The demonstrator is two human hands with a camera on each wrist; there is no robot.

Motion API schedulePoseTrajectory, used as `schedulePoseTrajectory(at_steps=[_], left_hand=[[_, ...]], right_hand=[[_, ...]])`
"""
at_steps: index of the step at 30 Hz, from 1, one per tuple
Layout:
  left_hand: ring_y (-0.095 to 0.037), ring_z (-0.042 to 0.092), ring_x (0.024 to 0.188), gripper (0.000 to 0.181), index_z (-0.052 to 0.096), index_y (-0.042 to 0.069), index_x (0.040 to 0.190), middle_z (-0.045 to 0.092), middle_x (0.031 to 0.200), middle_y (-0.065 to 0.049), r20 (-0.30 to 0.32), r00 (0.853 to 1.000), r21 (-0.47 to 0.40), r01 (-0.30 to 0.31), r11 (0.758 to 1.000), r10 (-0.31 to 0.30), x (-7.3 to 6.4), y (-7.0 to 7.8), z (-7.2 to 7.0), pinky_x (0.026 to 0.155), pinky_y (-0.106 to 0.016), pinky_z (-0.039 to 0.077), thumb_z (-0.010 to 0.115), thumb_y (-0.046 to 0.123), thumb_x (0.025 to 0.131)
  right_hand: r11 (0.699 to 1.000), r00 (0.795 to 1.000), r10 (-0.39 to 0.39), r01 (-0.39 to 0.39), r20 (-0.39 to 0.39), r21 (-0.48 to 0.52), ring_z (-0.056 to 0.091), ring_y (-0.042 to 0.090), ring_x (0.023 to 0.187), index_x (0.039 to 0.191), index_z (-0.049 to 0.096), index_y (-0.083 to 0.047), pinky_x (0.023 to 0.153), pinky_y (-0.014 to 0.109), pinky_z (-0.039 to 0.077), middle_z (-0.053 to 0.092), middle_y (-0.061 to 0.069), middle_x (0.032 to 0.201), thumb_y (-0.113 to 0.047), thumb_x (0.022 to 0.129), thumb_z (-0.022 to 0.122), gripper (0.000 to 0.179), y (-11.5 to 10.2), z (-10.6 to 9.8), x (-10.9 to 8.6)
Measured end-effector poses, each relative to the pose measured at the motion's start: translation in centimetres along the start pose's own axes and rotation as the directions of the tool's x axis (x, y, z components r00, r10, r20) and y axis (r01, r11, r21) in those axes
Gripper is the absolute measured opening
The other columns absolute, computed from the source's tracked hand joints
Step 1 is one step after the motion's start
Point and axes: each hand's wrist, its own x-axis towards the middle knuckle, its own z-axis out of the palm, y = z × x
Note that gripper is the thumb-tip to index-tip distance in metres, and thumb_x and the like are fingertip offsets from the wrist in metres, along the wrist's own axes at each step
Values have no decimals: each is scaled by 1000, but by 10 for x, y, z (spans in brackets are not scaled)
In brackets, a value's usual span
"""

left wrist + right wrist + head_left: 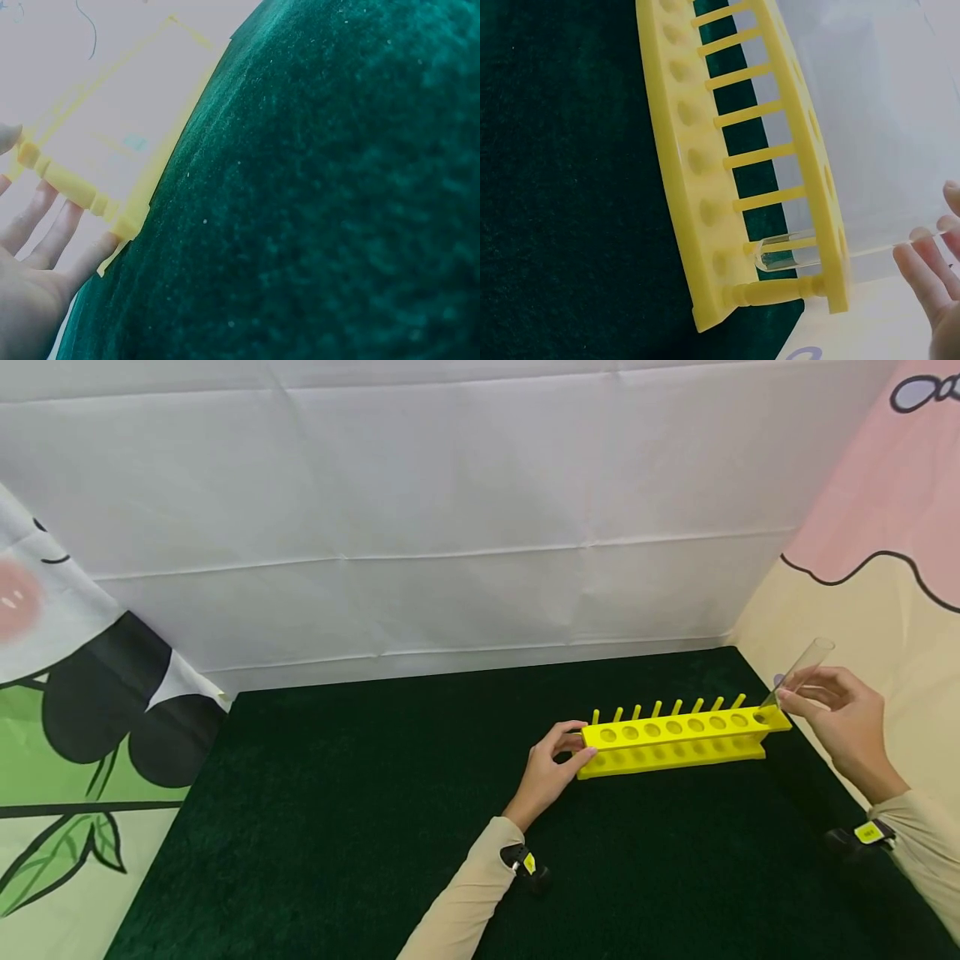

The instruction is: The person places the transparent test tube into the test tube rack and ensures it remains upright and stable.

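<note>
A yellow test tube rack (675, 740) stands on the dark green cloth, with a row of holes in its top plate and pegs along its back. My left hand (545, 772) grips its left end, thumb at the front; in the left wrist view the fingers (64, 232) lie against the end post. Near the right end, my right hand (851, 718) pinches a clear glass test tube (813, 658), tilted to the right. Seen from the right wrist, the rounded bottom of the tube (776, 260) has passed through the endmost top hole and hangs just short of the lower plate.
Dark green cloth (337, 802) covers the table. Behind it hangs a creased white sheet (450, 527). Printed cloths stand at the left (105, 710) and the right (862, 610), the right one close to my right hand.
</note>
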Motion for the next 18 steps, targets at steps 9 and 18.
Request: schedulePoseTrajectory(at_steps=[9, 18], left_hand=[[-11, 58, 104, 44, 50, 17, 132, 60, 116, 3, 3, 1000, 16, -16, 1000, 16, 2, -11, -1, 89, -37, 48, 62, 31, 92], [-10, 57, 106, 44, 49, 17, 132, 59, 118, 4, 6, 1000, 16, -21, 1000, 21, 2, -10, -1, 90, -39, 47, 62, 31, 92]], right_hand=[[1000, 1000, -6, 6, 12, 9, 60, 3, 88, 114, 56, 7, 76, 8, 45, 62, 2, 104, 2, 86, 65, 30, 9, 3, 0], [1000, 1000, -10, 10, 22, 20, 61, 0, 87, 114, 56, 7, 74, 8, 46, 63, -3, 102, 2, 86, 65, 30, 12, 5, -3]])
